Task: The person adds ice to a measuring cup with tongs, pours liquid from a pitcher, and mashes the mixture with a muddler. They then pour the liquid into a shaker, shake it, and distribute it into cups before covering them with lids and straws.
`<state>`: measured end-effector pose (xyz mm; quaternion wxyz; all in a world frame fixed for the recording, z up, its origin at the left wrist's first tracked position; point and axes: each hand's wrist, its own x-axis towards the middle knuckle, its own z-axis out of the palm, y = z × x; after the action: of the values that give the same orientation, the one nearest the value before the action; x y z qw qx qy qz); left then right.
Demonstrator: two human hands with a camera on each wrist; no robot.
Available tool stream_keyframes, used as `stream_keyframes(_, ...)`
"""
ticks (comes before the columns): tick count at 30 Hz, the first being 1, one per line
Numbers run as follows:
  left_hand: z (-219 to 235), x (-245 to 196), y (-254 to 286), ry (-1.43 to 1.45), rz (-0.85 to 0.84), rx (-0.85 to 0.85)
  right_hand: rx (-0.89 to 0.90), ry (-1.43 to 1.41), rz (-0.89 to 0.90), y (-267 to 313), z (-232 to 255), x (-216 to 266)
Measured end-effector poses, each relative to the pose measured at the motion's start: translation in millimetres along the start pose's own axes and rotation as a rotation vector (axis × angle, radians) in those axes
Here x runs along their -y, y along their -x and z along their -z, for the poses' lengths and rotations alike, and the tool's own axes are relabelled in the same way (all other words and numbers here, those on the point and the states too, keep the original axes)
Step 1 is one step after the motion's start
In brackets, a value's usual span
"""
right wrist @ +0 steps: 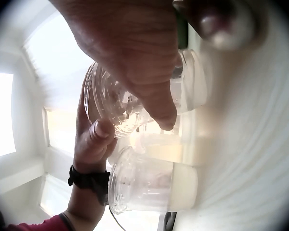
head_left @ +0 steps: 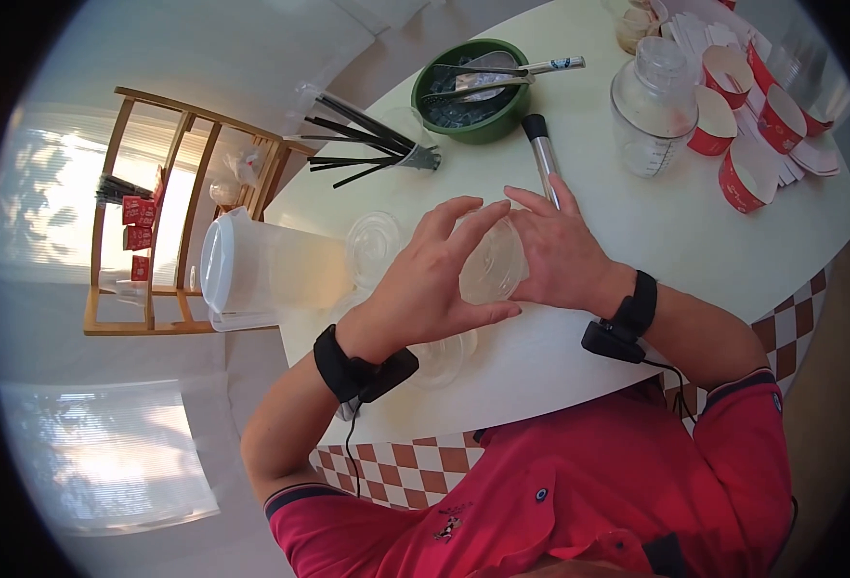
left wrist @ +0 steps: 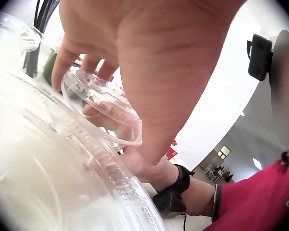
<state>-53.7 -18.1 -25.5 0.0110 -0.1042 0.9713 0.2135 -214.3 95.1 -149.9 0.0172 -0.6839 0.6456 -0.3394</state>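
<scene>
Between the two hands in the head view is a clear plastic cup with a clear lid [head_left: 492,262]. My left hand [head_left: 431,275] curves over its left side, fingers and thumb at the lid's rim. From the right, my right hand [head_left: 564,252] grips the same cup. The right wrist view shows the cup upright on the table, its clear wall [right wrist: 192,84] beside my right hand [right wrist: 135,57], with my left hand [right wrist: 94,142] at the lid's edge. In the left wrist view, my left hand [left wrist: 154,62] reaches around the lid [left wrist: 108,106]; palm and fingers partly hide it.
Another clear cup holding pale liquid [right wrist: 183,187] stands close by. Beyond the hands are a green bowl [head_left: 492,130] with tongs, a muddler [head_left: 540,154] and black straws [head_left: 372,144]. Left is a large pitcher [head_left: 290,265]; right, a shaker [head_left: 653,116] and red-white paper cups [head_left: 745,178].
</scene>
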Motion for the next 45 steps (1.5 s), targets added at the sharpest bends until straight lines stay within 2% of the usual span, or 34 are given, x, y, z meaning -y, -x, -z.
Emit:
stream_keyframes(3, 12.3, -1.5, -3.7, 0.103, 0.043, -0.051, -0.017, -0.028, -0.010, -0.1, 1.2, -0.9)
stream_keyframes(6, 28.3, 1.1, 3.8, -0.062, 0.045, -0.082, -0.052, -0.031, -0.015, -0.9, 1.4, -2.3)
stream_keyframes(9, 41.7, 12.3, 22.5, -0.221, 0.172, -0.074, 0.012, -0.046, -0.103, -1.9, 4.8, -3.8)
stream_keyframes(11, 46.1, 24.9, 35.3, -0.256, 0.264, -0.060, -0.034, -0.022, -0.082, -1.4, 3.1, -5.6)
stream_keyframes(15, 40.0, 50.0, 48.2, -0.278, 0.355, -0.062, -0.070, 0.001, -0.104, -1.8, 0.9, -6.3)
stream_keyframes(18, 34.7, 63.5, 48.1, -0.274, 0.398, -0.055, 0.033, 0.009, -0.193, -3.6, 4.5, -4.0)
stream_keyframes(20, 33.6, 69.0, 46.7, -0.243, 0.423, -0.046, 0.005, 0.032, -0.167, -2.8, 1.0, -7.3)
stream_keyframes(24, 29.3, 74.5, 45.4, -0.186, 0.407, -0.057, -0.026, 0.027, -0.149, -1.4, 0.3, -9.3)
stream_keyframes(27, 26.4, 74.5, 43.2, -0.194, 0.393, -0.065, 0.076, -0.036, -0.202, -1.6, 15.5, -5.7)
stream_keyframes(33, 30.0, 65.7, 43.5, -0.185, 0.379, -0.107, 0.064, -0.176, -0.094, -5.0, 52.0, -7.4)
stream_keyframes(39, 58.9, 38.3, 57.5, -0.182, 0.288, -0.307, -0.148, -0.317, -0.009, -12.6, 73.6, -0.5)
stream_keyframes(43, 74.1, 15.5, 60.0, -0.160, 0.160, -0.411, -0.138, -0.237, 0.130, -20.5, 76.3, 18.2)
stream_keyframes(45, 77.2, -1.7, 57.6, -0.123, 0.108, -0.424, -0.130, -0.396, 0.175, -30.4, 74.1, 40.1)
